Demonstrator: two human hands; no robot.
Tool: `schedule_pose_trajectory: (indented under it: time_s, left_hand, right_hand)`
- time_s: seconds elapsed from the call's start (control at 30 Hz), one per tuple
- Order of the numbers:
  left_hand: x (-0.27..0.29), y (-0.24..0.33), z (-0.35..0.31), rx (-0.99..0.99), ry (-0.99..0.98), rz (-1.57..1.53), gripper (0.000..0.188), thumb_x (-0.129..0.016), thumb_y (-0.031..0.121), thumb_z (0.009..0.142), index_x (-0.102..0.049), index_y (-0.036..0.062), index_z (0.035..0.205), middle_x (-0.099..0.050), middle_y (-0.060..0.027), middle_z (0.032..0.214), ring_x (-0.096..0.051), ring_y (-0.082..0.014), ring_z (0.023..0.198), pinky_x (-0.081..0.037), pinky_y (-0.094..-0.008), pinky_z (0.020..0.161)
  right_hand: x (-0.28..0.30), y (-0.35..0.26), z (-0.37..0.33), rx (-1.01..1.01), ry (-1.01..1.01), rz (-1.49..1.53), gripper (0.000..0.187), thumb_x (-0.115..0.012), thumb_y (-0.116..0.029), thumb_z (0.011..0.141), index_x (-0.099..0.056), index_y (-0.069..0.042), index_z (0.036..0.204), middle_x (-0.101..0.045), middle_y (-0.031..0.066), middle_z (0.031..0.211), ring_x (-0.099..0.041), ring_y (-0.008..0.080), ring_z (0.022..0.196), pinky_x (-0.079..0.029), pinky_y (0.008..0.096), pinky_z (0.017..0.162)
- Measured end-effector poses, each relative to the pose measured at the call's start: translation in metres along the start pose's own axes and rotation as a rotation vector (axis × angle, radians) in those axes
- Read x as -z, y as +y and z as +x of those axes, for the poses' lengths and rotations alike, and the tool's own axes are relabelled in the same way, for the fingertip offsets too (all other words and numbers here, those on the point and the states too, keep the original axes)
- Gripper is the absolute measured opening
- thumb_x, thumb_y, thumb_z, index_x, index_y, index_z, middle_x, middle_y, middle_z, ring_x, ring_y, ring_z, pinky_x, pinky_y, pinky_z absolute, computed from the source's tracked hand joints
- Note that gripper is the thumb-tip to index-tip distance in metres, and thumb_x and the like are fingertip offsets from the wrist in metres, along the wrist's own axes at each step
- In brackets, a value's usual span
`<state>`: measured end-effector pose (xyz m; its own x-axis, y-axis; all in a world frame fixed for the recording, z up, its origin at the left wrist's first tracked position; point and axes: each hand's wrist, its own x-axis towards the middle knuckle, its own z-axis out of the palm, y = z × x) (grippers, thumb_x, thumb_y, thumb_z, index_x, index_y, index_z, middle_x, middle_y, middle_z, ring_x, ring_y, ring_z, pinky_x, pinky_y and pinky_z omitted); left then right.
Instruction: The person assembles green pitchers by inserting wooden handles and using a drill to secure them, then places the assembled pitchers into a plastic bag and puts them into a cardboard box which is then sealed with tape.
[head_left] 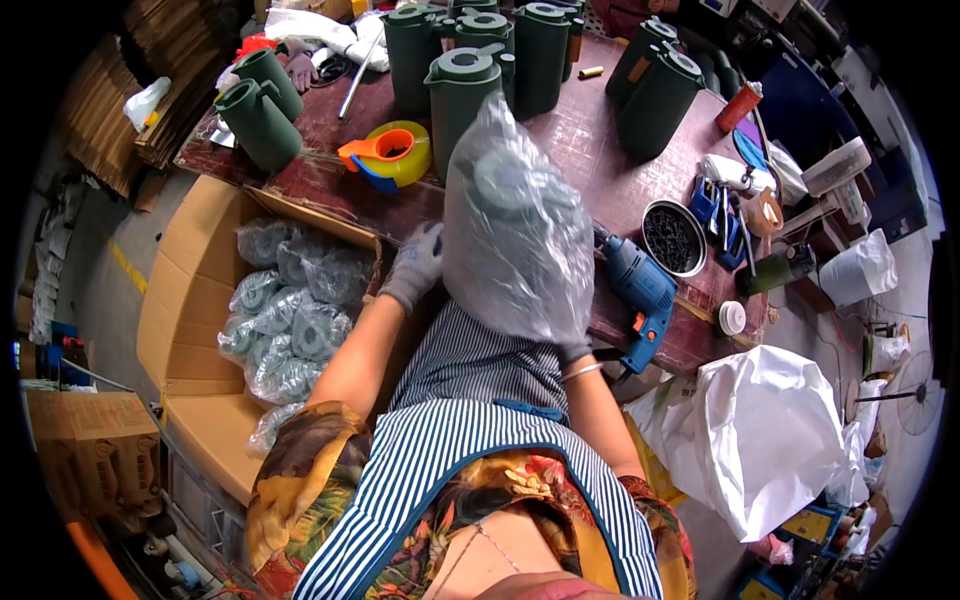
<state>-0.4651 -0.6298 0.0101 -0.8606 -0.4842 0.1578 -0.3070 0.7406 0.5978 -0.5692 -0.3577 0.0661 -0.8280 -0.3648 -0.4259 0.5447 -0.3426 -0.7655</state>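
A dark green lidded jug (520,190) in a clear plastic bag (520,270) is held up before my body, over the table's near edge. My left hand (418,265), in a grey glove, is at the bag's left side with its fingers curled against it; the bag partly hides their tips. Under the bag's lower right corner my right hand (573,350) supports it, its fingers hidden behind the plastic. To the left, an open cardboard box (195,285) contains several bagged jugs (290,320) packed side by side.
Several unbagged green jugs (655,105) stand on the dark red table (590,130). A yellow and orange tape dispenser (400,155) lies near its front edge. To the right are a blue power drill (640,285), a bowl of dark screws (673,238) and a white sack (765,430).
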Motion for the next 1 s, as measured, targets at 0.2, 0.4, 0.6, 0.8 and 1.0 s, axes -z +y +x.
schedule_pose_trajectory:
  time_s: [0.2,0.4,0.6,0.8,1.0]
  left_hand:
    - [0.170,0.219,0.029,-0.862,0.329,-0.620,0.045,-0.077,0.027,0.079,-0.065,0.0072,0.118,-0.067,-0.0150,0.115,-0.066,-0.0292,0.101,-0.054,-0.0409,0.084]
    - [0.129,0.258,0.018,-0.932,-0.223,0.452,0.016,-0.073,0.031,0.075,-0.074,0.0154,0.073,-0.071,-0.0034,0.073,-0.066,-0.0256,0.060,-0.052,-0.0425,0.055]
    - [0.156,0.198,-0.092,-0.791,0.464,0.342,0.017,-0.072,0.031,0.075,-0.070,0.0238,0.090,-0.070,0.0036,0.091,-0.063,-0.0190,0.102,-0.050,-0.0376,0.094]
    - [0.236,0.102,-0.149,-0.251,0.322,-0.176,0.047,-0.081,0.027,0.067,-0.075,0.0124,0.112,-0.074,-0.0066,0.106,-0.071,-0.0255,0.099,-0.054,-0.0373,0.093]
    - [0.408,0.005,-0.370,0.447,0.621,-0.422,0.047,-0.074,0.013,0.078,-0.068,0.0018,0.123,-0.071,-0.0075,0.111,-0.066,-0.0165,0.103,-0.052,-0.0316,0.097]
  right_hand:
    - [-0.004,0.015,0.005,0.028,-0.178,-0.106,0.035,-0.055,-0.007,0.097,-0.059,0.001,0.130,-0.066,0.0128,0.123,-0.066,0.0240,0.104,-0.054,0.0362,0.093]
    - [-0.017,0.030,0.006,-0.008,-0.322,-0.226,0.038,-0.052,-0.013,0.100,-0.055,0.001,0.135,-0.064,0.0148,0.127,-0.064,0.0257,0.110,-0.053,0.0383,0.096]
    - [-0.015,0.001,0.000,0.025,-0.360,-0.254,0.042,-0.048,-0.020,0.102,-0.052,0.001,0.139,-0.062,0.0167,0.131,-0.062,0.0273,0.115,-0.052,0.0404,0.100]
    - [-0.024,0.031,0.029,-0.061,-0.782,-0.300,0.047,-0.045,-0.027,0.105,-0.048,0.002,0.143,-0.060,0.0187,0.135,-0.060,0.0290,0.120,-0.051,0.0425,0.103]
    - [-0.091,0.051,-0.064,-0.175,-0.849,-0.723,0.041,-0.061,-0.015,0.101,-0.056,0.000,0.139,-0.067,0.0049,0.117,-0.063,0.0096,0.094,-0.054,0.0252,0.081]
